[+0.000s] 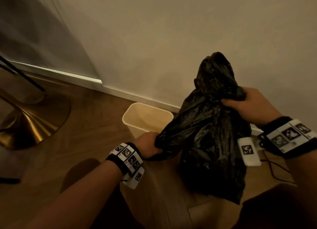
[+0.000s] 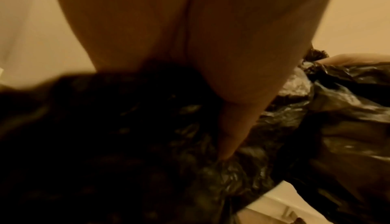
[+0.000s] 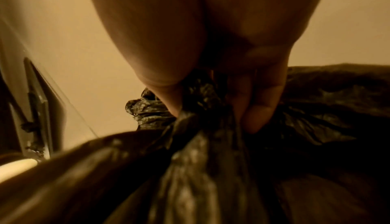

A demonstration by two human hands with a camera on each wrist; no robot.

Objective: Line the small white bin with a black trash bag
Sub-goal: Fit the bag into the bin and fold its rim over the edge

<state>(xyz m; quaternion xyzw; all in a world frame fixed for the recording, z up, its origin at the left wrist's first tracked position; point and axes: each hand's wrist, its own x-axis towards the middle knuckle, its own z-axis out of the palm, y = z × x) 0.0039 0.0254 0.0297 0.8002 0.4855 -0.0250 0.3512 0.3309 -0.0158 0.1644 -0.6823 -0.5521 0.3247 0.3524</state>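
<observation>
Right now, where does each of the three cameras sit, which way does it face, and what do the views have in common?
Head: looks down from the person's head at the small white bin by the wall; both forearms show, left hand and right hand gripping the black trash bag.
Left wrist: looks along the left hand into the bag.
Right wrist: looks along the right hand, fingers pinching bunched bag.
Shared: the bag appears in all three.

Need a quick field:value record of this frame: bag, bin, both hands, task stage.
bag: black trash bag, crumpled, held in the air, not in the bin
bin: small white bin, upright on the wood floor by the wall, no liner
left hand: left hand grips a bunched edge of the bag
right hand: right hand grips bunched plastic higher up
stage: bag being opened, not yet inserted
</observation>
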